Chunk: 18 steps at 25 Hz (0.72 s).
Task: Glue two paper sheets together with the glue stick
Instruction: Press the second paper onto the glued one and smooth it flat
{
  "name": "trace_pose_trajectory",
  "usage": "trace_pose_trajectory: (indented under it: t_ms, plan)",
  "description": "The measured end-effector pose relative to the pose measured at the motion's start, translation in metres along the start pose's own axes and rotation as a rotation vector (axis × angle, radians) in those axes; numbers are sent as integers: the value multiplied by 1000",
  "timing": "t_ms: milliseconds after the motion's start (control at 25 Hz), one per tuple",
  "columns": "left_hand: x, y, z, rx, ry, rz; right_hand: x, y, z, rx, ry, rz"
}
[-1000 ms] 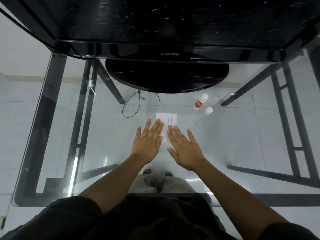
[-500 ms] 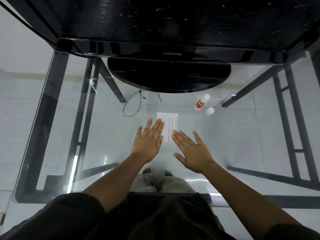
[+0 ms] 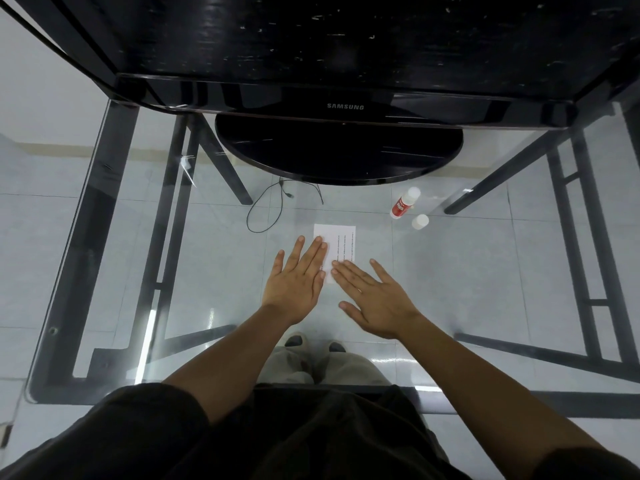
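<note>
Hands lie flat, fingers straight: left hand [image 3: 297, 276] and right hand [image 3: 374, 298] press the paper's [image 3: 341, 242] near edge.

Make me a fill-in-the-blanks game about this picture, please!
1. The left hand and right hand press flat on a white printed sheet of ____.
2. The red-and-white glue stick lies on a clear table made of ____.
3. The small white round cap stands beside the glue stick, on the sheet's ____ side.
4. The black monitor shows the name ____.

Missing words: paper; glass; right; Samsung.
</note>
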<state>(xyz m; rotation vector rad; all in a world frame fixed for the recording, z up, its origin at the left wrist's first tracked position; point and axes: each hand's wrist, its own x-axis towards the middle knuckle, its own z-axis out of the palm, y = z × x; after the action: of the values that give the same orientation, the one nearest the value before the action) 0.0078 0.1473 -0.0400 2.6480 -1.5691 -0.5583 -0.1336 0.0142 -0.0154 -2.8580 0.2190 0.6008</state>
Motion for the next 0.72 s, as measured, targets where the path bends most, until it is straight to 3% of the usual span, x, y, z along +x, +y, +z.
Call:
trace_pose_trajectory:
  t_ms: [720]
  plan:
    - [0,0,-1,-31,0,17,8,11,-3,-6,36,122]
